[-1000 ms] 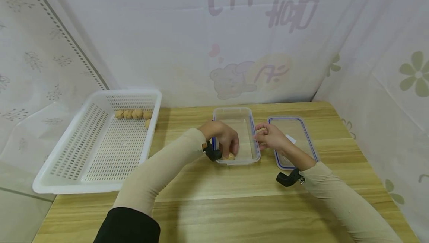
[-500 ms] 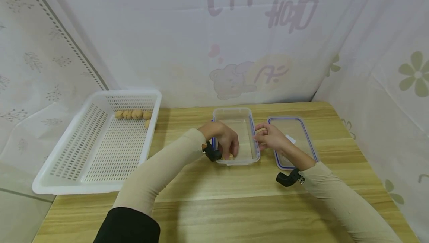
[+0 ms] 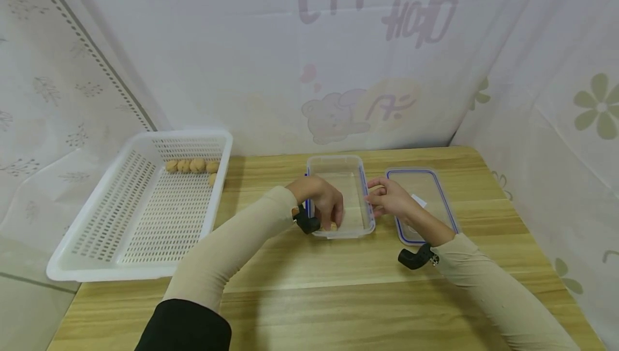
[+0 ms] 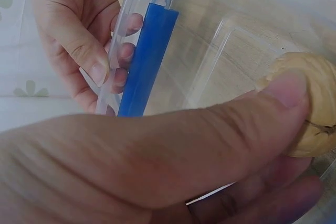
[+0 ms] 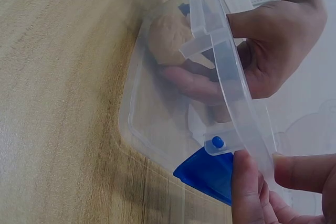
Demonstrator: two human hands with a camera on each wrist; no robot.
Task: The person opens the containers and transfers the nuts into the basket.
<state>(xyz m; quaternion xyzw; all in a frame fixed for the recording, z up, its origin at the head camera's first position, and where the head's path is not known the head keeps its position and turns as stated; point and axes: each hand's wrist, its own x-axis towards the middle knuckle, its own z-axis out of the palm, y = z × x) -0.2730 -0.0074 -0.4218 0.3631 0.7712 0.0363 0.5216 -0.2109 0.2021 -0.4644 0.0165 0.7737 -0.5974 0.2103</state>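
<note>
Inside a clear plastic food container (image 3: 354, 214) with blue side clips, my left hand (image 3: 325, 196) grips a walnut (image 4: 321, 98) at the near left corner. The thumb lies over the walnut's top, and fingers show beneath it in the left wrist view. Through the clear wall, the right wrist view shows the same walnut (image 5: 170, 38) low in the container. My right hand (image 3: 393, 198) pinches the container's right rim, thumb outside and fingertips beside the blue clip (image 5: 207, 174), which hangs down. In the head view my left hand hides most of the walnut.
On the left stands a white slotted basket (image 3: 116, 271) with several walnuts (image 3: 198, 165) at its far right corner. A clear lid (image 3: 419, 179) with a blue seal lies right of the container, partly under my right forearm. Printed curtains (image 3: 261, 71) border the wooden table (image 3: 338, 297).
The fingers of my left hand have shifted very slightly around the walnut at the container's near corner. My right hand, the container and the basket stay in place.
</note>
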